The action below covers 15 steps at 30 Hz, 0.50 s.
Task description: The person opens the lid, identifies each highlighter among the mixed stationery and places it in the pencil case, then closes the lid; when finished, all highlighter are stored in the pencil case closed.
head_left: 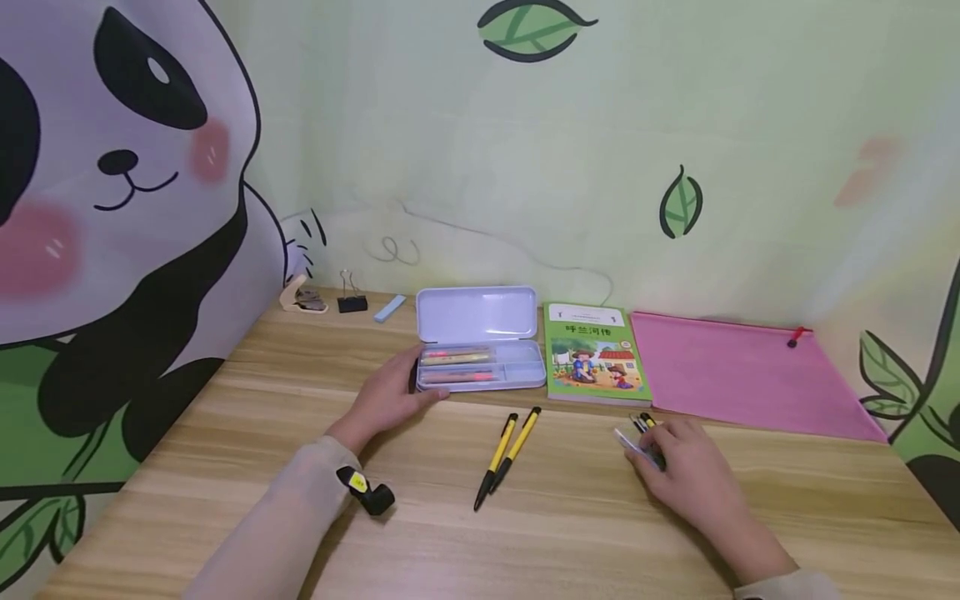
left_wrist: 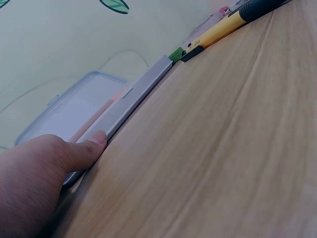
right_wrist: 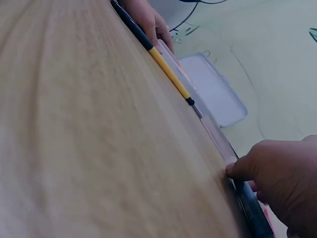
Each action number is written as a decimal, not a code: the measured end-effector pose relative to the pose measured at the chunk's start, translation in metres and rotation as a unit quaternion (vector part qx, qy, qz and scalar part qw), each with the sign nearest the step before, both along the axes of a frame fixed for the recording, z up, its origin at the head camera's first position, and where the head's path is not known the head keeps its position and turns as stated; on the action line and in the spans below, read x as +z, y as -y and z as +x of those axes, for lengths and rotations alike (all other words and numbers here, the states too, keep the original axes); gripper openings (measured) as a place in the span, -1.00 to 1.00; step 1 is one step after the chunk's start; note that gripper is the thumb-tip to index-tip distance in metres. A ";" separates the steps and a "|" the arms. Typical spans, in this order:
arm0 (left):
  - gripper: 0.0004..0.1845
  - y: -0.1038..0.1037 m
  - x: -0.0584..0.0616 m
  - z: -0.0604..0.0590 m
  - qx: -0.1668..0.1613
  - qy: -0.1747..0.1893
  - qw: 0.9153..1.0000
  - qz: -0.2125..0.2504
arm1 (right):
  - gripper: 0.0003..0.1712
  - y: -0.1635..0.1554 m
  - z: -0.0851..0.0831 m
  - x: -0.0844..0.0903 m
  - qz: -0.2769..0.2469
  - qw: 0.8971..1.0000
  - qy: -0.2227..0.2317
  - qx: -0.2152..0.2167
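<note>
Your left hand [head_left: 390, 398] steadies the open pale-lilac plastic pencil case [head_left: 480, 350], fingers resting against it; your right hand [head_left: 686, 467] grips a black-and-yellow pen [head_left: 645, 422] on the wooden surface [head_left: 570, 533]. Judging by this, you are mid-pickup: next, lift the pen clear and carry it to the case

Left hand [left_wrist: 34, 188] against open pencil case [left_wrist: 119, 111], yellow pen [left_wrist: 223, 30] beyond.

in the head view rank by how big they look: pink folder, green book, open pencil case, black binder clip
1. pink folder, clearly largest.
2. open pencil case, lid included.
3. green book; close to the case, so that order is unsure.
4. black binder clip, smallest, though it also sits farthest back.
</note>
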<state>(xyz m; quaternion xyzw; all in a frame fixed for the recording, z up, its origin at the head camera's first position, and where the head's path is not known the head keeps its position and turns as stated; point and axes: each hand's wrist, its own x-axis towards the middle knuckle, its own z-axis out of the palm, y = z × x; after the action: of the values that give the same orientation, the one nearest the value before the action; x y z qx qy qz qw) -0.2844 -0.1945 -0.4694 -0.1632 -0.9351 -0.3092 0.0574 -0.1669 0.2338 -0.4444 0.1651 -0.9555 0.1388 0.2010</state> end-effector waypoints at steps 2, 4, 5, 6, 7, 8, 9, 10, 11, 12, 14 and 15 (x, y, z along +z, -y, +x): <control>-0.02 0.000 -0.001 0.000 -0.002 0.001 1.000 -0.004 | -0.74 0.001 0.002 0.002 0.015 1.000 -0.002 0.008; -0.01 0.000 -0.002 0.000 -0.003 0.004 1.000 -0.009 | -0.70 0.001 0.005 0.004 0.037 0.999 -0.004 0.012; -0.01 0.000 -0.002 0.000 -0.003 0.006 1.000 -0.010 | -0.70 0.000 0.007 0.006 0.048 0.999 -0.005 0.013; 0.00 0.000 -0.002 0.000 -0.002 0.007 1.000 -0.012 | -0.69 0.000 0.008 0.008 0.061 0.998 -0.005 0.012; 0.00 0.000 -0.002 0.000 -0.001 0.009 1.000 -0.013 | -0.70 -0.001 0.010 0.009 0.070 0.997 -0.002 0.012; 0.00 0.000 -0.002 0.000 0.001 0.010 1.000 -0.013 | -0.72 -0.001 0.011 0.011 0.081 0.997 0.004 0.014; 0.00 0.000 -0.002 0.000 0.003 0.011 1.000 -0.011 | -0.74 -0.001 0.011 0.012 0.089 0.996 0.009 0.017; -0.01 0.000 -0.001 0.000 0.004 0.012 1.000 -0.009 | -0.75 -0.001 0.011 0.013 0.096 0.995 0.014 0.022; -0.01 0.000 -0.001 0.000 0.005 0.011 1.000 -0.007 | -0.76 0.000 0.010 0.013 0.100 0.994 0.019 0.028; -0.02 0.000 -0.001 0.000 0.005 0.011 1.000 -0.006 | -0.77 0.001 0.010 0.013 0.104 0.994 0.023 0.034; -0.02 0.000 0.000 0.000 0.006 0.011 1.000 -0.005 | -0.79 0.005 0.009 0.011 0.103 0.993 0.022 0.044; -0.03 0.001 0.000 0.000 0.006 0.011 1.000 -0.006 | -0.80 0.007 0.008 0.009 0.097 0.994 0.015 0.049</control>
<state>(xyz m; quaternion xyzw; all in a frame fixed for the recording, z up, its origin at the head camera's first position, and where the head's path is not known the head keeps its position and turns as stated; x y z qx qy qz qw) -0.2846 -0.1951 -0.4692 -0.1541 -0.9385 -0.3054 0.0480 -0.1585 0.2269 -0.4353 0.2282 -0.9583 0.0575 0.1622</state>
